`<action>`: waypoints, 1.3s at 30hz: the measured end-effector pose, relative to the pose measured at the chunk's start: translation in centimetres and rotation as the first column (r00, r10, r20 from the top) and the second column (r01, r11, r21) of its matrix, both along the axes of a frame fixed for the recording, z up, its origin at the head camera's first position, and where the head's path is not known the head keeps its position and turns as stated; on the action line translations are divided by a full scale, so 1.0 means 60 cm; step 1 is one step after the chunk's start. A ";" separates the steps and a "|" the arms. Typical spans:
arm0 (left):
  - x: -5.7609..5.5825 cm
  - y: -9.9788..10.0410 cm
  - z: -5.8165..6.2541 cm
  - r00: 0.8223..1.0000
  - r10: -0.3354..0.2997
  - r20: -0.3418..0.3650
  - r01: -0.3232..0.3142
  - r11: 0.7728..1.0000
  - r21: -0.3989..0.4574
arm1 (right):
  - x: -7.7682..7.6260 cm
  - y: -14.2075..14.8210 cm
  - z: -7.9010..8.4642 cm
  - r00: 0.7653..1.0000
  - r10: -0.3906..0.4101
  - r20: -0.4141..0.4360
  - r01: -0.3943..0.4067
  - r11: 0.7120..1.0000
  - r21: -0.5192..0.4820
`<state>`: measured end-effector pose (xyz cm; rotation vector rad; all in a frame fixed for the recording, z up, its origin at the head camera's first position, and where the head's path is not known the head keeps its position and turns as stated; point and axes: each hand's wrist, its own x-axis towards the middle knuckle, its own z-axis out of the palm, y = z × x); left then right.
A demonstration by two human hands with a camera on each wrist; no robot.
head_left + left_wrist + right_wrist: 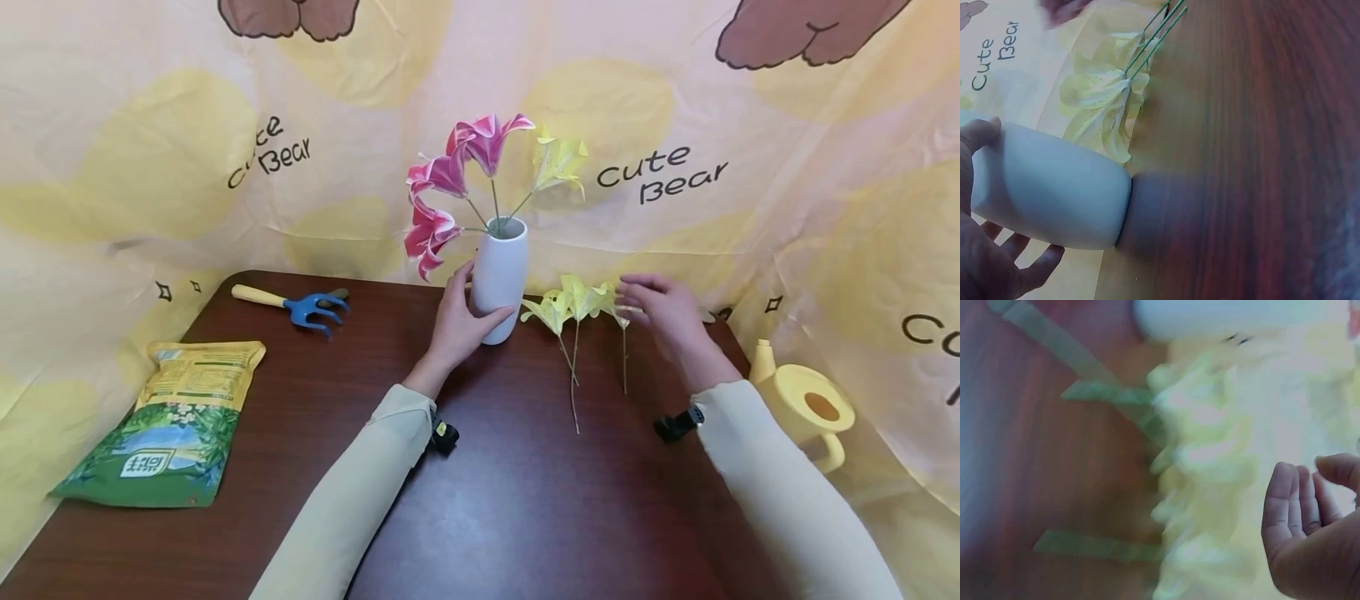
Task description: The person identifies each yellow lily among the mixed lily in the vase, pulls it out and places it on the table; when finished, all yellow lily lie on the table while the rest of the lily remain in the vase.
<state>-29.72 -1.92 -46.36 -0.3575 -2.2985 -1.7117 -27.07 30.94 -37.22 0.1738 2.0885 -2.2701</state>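
Note:
A white vase [498, 279] stands upright near the table's back edge. My left hand [467, 321] grips its lower body, thumb in front and fingers round the far side. Pink lilies [442, 175] and one yellow lily [557, 162] lean out of its mouth. To the right of the vase lie several yellow lilies [576, 296] with thin green stems pointing toward me. Over the rightmost bloom hovers my right hand [663, 312], fingers loosely bent and holding nothing. In the right wrist view these yellow lilies [1204, 456] are blurred beside the hand [1316, 531].
At the back left lies a blue hand fork [307, 310] with a pale handle, a dark object partly behind it. A green and yellow bag [176, 425] rests on the left side. A yellow watering can [802, 404] stands at the right edge. Printed cloth hangs behind the table.

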 end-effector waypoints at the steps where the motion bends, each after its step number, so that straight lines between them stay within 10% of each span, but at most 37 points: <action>1: 0.000 -0.002 0.000 1.000 -0.003 0.000 0.003 1.000 0.007 | -0.006 -0.015 0.007 0.999 0.007 -0.035 -0.008 0.999 -0.037; 10: -0.001 -0.005 -0.003 0.999 -0.044 0.024 0.043 0.998 0.045 | -0.057 -0.156 0.046 0.986 -0.007 -0.169 -0.046 0.949 -0.311; 39: -0.004 -0.007 -0.002 0.999 -0.045 0.024 0.045 0.999 0.022 | -0.110 -0.290 0.076 0.981 -0.114 -0.160 0.051 0.935 -0.352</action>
